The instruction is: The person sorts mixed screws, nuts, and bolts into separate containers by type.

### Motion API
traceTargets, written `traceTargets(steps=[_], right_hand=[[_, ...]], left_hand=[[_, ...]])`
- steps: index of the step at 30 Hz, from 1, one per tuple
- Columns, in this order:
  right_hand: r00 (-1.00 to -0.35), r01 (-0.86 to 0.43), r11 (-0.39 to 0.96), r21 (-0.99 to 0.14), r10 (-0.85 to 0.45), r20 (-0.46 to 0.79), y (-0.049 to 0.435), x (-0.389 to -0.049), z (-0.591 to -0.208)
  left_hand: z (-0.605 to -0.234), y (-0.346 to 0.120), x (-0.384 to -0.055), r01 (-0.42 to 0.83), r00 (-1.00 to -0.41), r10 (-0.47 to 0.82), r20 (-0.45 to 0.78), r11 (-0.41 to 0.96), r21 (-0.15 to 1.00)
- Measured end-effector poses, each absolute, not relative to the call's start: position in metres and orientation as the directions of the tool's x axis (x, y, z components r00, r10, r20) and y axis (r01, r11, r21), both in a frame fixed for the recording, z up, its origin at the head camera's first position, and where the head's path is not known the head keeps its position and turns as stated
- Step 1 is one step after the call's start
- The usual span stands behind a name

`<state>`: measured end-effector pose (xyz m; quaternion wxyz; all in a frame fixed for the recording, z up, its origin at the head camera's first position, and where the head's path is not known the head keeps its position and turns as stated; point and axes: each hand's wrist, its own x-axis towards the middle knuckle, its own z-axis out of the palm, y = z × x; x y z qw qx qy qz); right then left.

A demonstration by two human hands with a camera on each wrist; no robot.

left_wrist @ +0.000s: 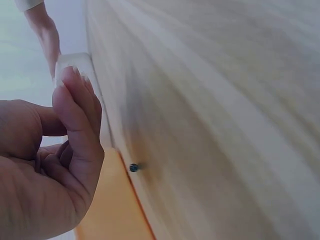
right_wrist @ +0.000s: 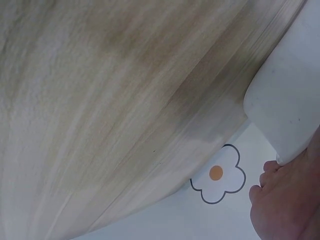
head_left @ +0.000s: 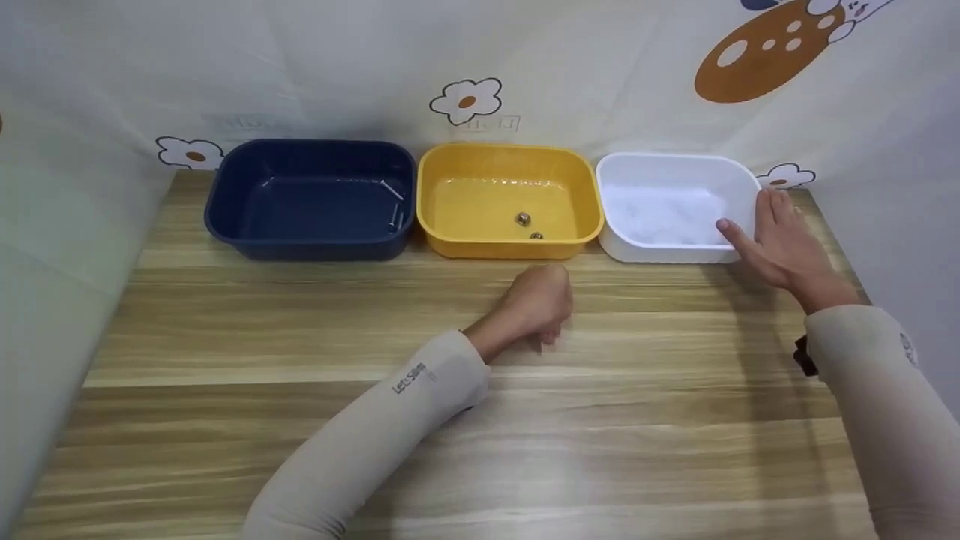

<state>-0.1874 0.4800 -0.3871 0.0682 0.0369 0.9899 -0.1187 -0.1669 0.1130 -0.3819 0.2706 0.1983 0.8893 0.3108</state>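
Note:
My left hand (head_left: pixel 536 304) is over the table just in front of the yellow tub (head_left: pixel 510 247), fingers bent and bunched, thumb against the index finger in the left wrist view. Nothing shows in its grasp. A small dark round metal piece (left_wrist: pixel 133 167) is close to the yellow tub's edge in that view; in the head view it does not show. My right hand (head_left: pixel 787 244) grips the right end of the white tub (head_left: pixel 667 253), thumb over the rim and fingers along the outer side. Two metal nuts (head_left: pixel 523 219) lie inside the yellow tub.
A dark blue tub (head_left: pixel 315 251) stands at the left end of the row, with slim silver screws (head_left: pixel 392 190) at its right side. Behind the tubs hangs a pale patterned cloth (head_left: pixel 360 67). The wood-grain table (head_left: pixel 600 450) extends toward me.

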Motion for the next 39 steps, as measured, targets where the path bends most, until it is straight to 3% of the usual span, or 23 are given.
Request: traceTargets(steps=[16, 24, 39], right_hand=[[-0.989, 0.087, 0.967, -0.24, 0.055, -0.135, 0.481, -0.187, -0.39], [-0.989, 0.091, 0.968, -0.232, 0.062, -0.131, 0.481, -0.19, -0.389], [-0.984, 0.126, 0.964, -0.236, 0.09, -0.157, 0.481, -0.191, -0.389]], left_hand=[[-0.339, 0.136, -0.184, 0.059, -0.819, 0.503, -0.277, 0.553, 0.831], [-0.325, 0.142, -0.206, -0.029, -0.855, 0.433, -0.286, 0.511, 0.859], [-0.326, 0.179, -0.219, -0.04, -0.872, 0.406, -0.273, 0.497, 0.867]])
